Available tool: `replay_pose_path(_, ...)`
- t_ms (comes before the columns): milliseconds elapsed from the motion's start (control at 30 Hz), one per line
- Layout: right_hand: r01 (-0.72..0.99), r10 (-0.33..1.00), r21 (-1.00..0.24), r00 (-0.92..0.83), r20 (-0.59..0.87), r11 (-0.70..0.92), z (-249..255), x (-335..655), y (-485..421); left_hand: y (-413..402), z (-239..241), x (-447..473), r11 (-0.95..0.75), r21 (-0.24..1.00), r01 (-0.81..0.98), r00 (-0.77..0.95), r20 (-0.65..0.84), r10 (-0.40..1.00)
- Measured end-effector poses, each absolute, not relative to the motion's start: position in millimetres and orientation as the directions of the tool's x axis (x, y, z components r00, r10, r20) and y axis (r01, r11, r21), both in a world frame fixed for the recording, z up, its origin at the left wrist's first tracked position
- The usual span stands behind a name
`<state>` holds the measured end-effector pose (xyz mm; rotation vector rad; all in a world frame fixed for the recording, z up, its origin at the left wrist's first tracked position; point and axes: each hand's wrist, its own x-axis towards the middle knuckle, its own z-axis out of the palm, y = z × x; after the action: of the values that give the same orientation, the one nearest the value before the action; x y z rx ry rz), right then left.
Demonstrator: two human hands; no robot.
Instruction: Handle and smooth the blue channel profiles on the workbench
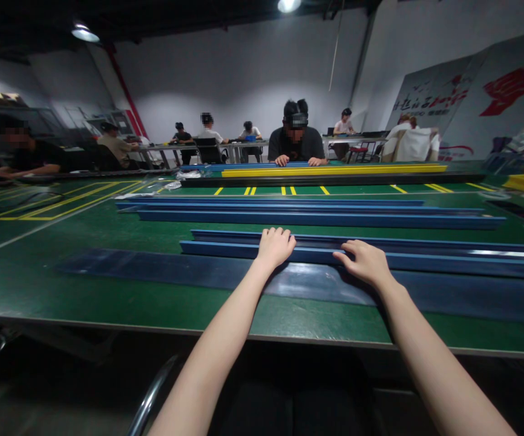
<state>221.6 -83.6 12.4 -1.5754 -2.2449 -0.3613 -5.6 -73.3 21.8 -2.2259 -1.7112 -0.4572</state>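
A long blue channel strip with raised front and back edges lies across the green table. My left hand is closed over its front edge, fingers curled into the channel. To the right, my right hand grips the same strip, its thumb at the front edge and its fingers bent over the top. Some fingertips of both hands are hidden. Flat in front of the channel lies a wide, shiny dark blue strip, passing under my wrists.
Further back lie more blue channels, a black strip and a yellow strip. Across the green table, a co-worker rests both hands by the far strips. A dark flat object lies at the right.
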Motion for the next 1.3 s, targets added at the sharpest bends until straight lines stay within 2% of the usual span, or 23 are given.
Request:
replay_pose_path(433,0.943,0.847,0.005,-0.302,0.438,0.334,12.7,221.7,-83.9,-73.5,21.8,-6.5,-0.257,-0.003,0.966,0.234,0.427,0.873)
replay_pose_path(733,0.935,0.831,0.004,-0.316,0.458,0.354,10.2,222.7,-82.4,-77.6,30.0,-3.8,-0.303,0.07,0.95,0.222,0.531,0.818)
replay_pose_path(1300,0.939,0.84,-0.006,-0.304,0.449,0.343,12.0,221.4,-83.9,-77.3,26.3,-2.7,-0.253,0.088,0.963,0.207,0.354,0.912)
